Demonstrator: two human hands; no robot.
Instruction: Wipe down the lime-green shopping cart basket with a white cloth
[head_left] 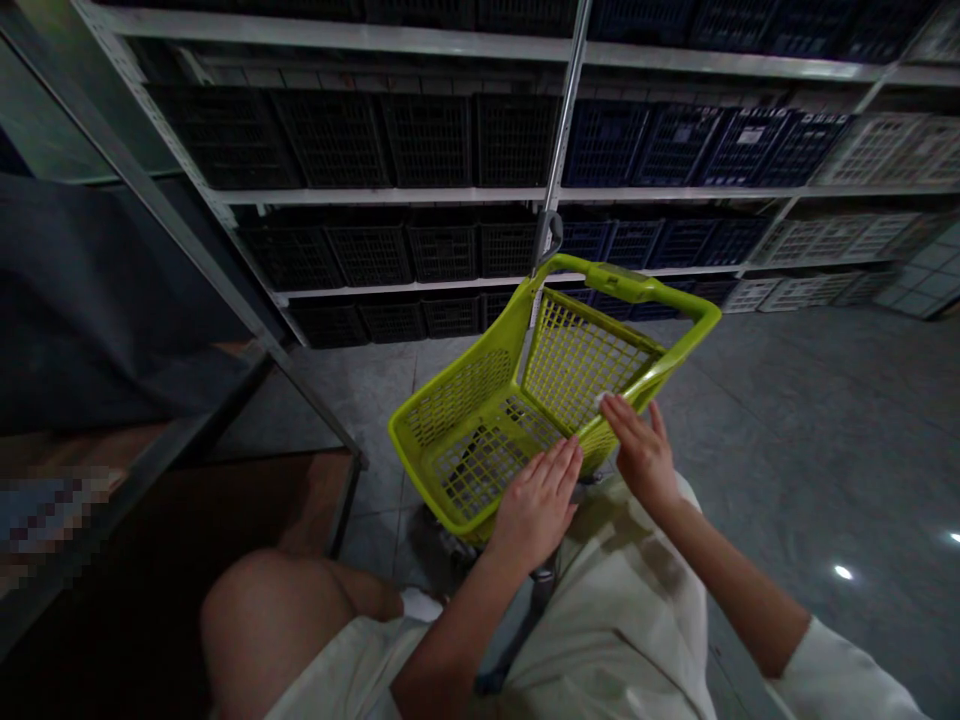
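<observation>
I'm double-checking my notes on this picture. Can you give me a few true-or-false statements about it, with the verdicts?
1. The cart has a yellow-green basket. True.
2. The left hand is closed around the metal pole. False: the left hand is laid flat, fingers together, by the near side of the basket.
3. Something white shows by the fingers of the right hand. True.
4. All the crates on the shelves are red. False: there are black crates, blue crates and white crates.
5. The cart stands on a grey floor. True.
</observation>
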